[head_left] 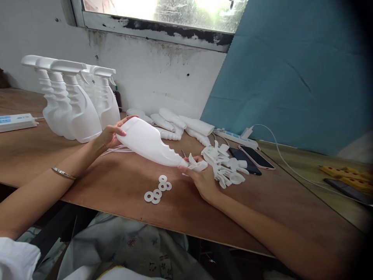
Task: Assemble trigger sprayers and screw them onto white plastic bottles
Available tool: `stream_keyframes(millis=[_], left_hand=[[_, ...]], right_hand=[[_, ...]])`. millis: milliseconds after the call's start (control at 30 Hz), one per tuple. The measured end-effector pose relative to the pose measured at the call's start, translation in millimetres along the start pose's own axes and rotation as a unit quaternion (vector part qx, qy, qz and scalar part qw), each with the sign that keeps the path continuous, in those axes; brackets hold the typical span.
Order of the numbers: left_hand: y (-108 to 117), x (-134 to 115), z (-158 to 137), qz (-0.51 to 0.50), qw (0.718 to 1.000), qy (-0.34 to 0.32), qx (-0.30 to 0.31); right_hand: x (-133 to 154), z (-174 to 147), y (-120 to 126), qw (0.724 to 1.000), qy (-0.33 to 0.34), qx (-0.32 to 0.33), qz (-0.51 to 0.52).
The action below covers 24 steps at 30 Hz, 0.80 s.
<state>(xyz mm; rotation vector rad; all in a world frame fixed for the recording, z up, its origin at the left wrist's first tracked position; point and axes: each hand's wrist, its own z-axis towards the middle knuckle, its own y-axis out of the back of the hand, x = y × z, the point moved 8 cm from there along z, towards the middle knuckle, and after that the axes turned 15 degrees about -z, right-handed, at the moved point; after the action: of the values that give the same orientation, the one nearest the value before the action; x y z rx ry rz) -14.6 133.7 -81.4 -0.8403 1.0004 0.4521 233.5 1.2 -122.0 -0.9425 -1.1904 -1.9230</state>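
A white plastic spray bottle (145, 142) is held tilted above the table, its neck pointing right and down. My left hand (113, 132) grips the broad base end, fingers behind and thumb in front. At the neck, my right hand (201, 173) is closed around a white trigger spray head (196, 164), which meets the bottle's mouth; whether it is screwed on I cannot tell. Several white ring washers (157, 193) lie on the table below the bottle. Right of my right hand is a pile of white trigger parts (225, 165).
Several assembled spray bottles (77, 105) stand at the left. Loose white bottles (183, 122) lie along the wall. Two phones (256, 157) and a power strip (236, 138) are at the right, another power strip (17, 122) at far left. The brown table (116, 194) has its edge near me.
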Motion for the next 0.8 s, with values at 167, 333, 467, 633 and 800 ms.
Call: stream_keyframes(millis=[167, 333, 467, 633, 800], left_hand=[[-9.7, -5.2, -2.8, 0.027, 0.999, -0.019, 0.016], [-10.9, -9.1, -3.6, 0.062, 0.997, -0.032, 0.029], [-13.2, -16.6, -5.3, 0.141, 0.988, -0.049, 0.038], [-13.2, -20.2, -7.4, 0.282, 0.959, -0.009, 0.018], [-27.9, -34.8, -6.8, 0.518, 0.849, -0.1, 0.033]], right_hand=[[-3.5, 2.1, -2.8, 1.0, 0.002, 0.008, 0.019], [-4.5, 2.9, -7.5, 0.998, -0.012, 0.029, 0.047], [-11.1, 2.3, -16.5, 0.988, -0.058, 0.067, 0.126], [-17.0, 4.7, -15.6, 0.979, -0.067, 0.041, 0.186], [-18.2, 4.1, -18.4, 0.974, -0.098, 0.05, 0.198]])
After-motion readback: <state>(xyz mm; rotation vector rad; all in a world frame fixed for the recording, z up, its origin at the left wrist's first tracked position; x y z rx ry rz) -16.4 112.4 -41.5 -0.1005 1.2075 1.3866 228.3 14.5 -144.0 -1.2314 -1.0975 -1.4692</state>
